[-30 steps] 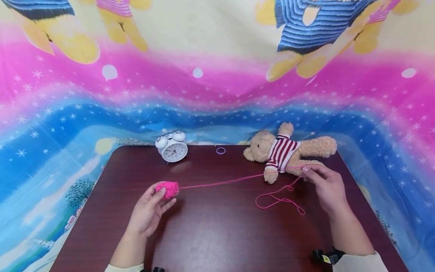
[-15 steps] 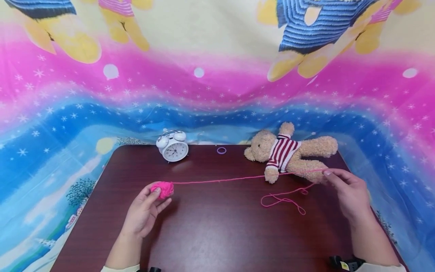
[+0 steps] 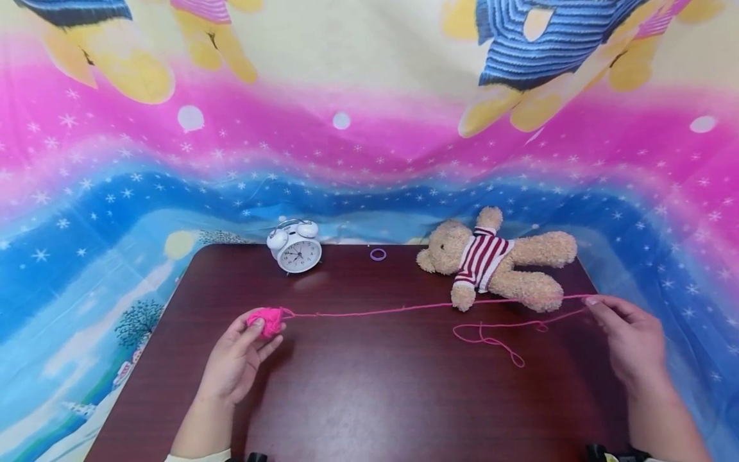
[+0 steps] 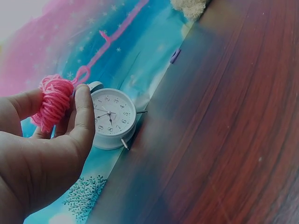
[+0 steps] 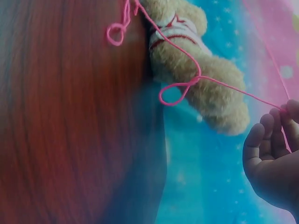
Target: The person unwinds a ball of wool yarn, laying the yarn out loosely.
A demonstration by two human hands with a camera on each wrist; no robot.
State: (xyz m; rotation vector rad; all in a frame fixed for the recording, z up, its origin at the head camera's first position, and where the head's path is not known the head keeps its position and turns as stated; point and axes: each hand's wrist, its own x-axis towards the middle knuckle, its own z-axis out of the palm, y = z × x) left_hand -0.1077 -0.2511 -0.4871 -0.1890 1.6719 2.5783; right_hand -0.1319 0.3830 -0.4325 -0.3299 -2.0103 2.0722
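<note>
My left hand [image 3: 233, 362] holds a small wound ball of pink yarn [image 4: 55, 103] between thumb and fingers, above the left part of the table. From it a strand of yarn [image 3: 369, 312] stretches almost straight across to my right hand [image 3: 637, 343], whose thumb and forefinger pinch it near the table's right side. A loose tail [image 3: 491, 340] hangs back from that pinch, with loops and a small kink that also show in the right wrist view. Behind the taut strand lies a teddy bear [image 3: 482, 260] in a red-and-white striped shirt, its head to the left.
A white twin-bell alarm clock [image 3: 297, 247] stands at the back left of the dark wooden table [image 3: 369, 385]. A purple ring [image 3: 378, 255] lies near the back edge. Printed cloth [image 3: 369, 147] hangs behind and around the table.
My right hand has moved right, pulling the yarn strand longer. My left hand has shifted slightly left with the ball. The loose tail has been drawn rightward; the bear and clock stay put.
</note>
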